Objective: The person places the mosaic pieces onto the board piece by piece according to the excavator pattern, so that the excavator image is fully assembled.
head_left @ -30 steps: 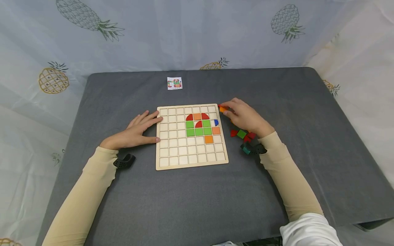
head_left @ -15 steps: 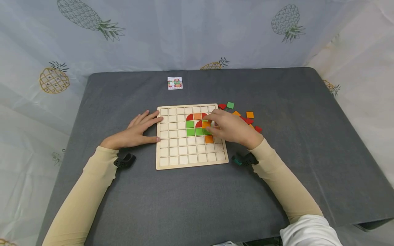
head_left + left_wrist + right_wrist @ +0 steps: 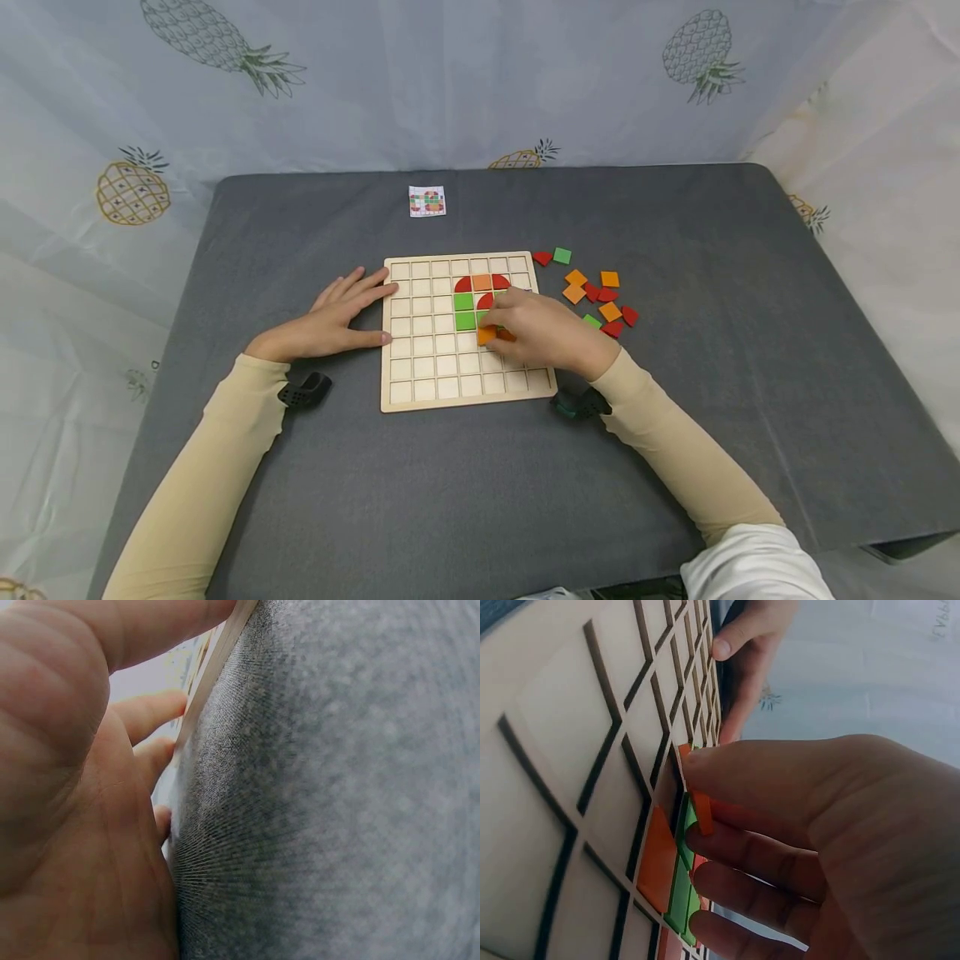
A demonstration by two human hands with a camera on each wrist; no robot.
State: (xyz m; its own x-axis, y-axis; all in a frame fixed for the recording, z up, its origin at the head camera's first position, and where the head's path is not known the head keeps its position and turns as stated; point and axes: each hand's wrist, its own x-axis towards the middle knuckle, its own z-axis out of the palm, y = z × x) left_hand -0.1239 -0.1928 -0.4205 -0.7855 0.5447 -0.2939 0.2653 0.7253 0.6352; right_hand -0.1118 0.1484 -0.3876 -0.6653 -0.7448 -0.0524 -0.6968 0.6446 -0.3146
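Wooden board (image 3: 446, 367) holds green, red and orange tiles (image 3: 464, 302).

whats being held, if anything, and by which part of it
An orange tile, pinched by its edges in the right hand; the left hand rests against the board.

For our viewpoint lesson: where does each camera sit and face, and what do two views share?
Head: on the head, facing forward and down at the grid board; left hand, right hand show.
Left wrist: worn there, facing the board's edge; palm and fingers show.
Right wrist: worn there, facing across the board; both hands show.
Head and right wrist share the pinched orange tile.
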